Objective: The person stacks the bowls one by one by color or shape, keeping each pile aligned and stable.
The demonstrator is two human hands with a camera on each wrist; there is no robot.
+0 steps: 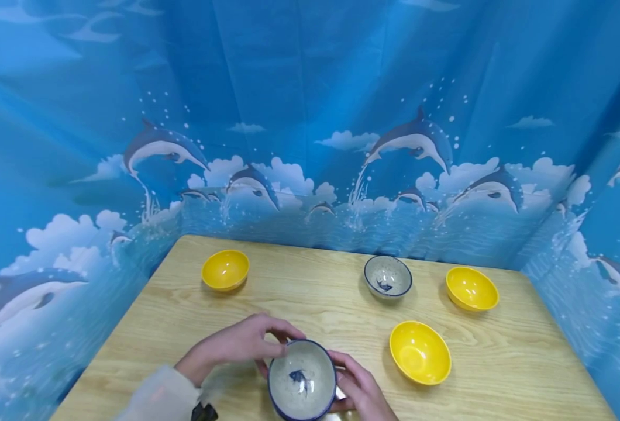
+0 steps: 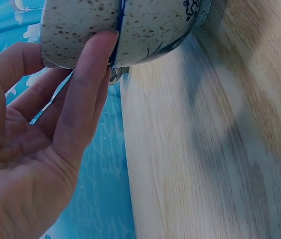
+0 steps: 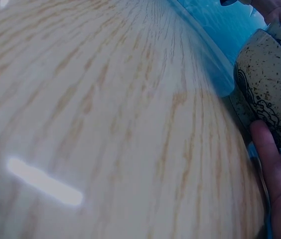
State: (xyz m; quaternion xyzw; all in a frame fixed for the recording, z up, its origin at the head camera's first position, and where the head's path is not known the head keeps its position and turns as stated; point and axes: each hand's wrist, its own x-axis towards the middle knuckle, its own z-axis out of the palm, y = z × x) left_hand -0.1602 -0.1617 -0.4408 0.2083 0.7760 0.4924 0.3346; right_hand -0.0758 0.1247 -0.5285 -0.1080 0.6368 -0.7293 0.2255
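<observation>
A speckled grey bowl [image 1: 302, 380] with a blue rim and a dark blue fish inside is held low over the near part of the table. Both wrist views show it nested in a second speckled bowl [image 3: 267, 89], which has a dark line pattern outside. My left hand [image 1: 247, 345] grips the stack's left side by the rim, thumb and fingers on the upper bowl [image 2: 78, 35]. On the opposite side, my right hand [image 1: 360, 386] holds the stack, with one finger [image 3: 267, 154] against the patterned wall of the lower bowl.
On the wooden table [image 1: 299, 292], a yellow bowl [image 1: 226, 270] stands back left. Another grey fish bowl [image 1: 388, 277] is at the back, right of centre. Two more yellow bowls, one far right [image 1: 472, 289] and one nearer [image 1: 420, 352], stand right. A blue dolphin curtain [image 1: 299, 117] surrounds the table.
</observation>
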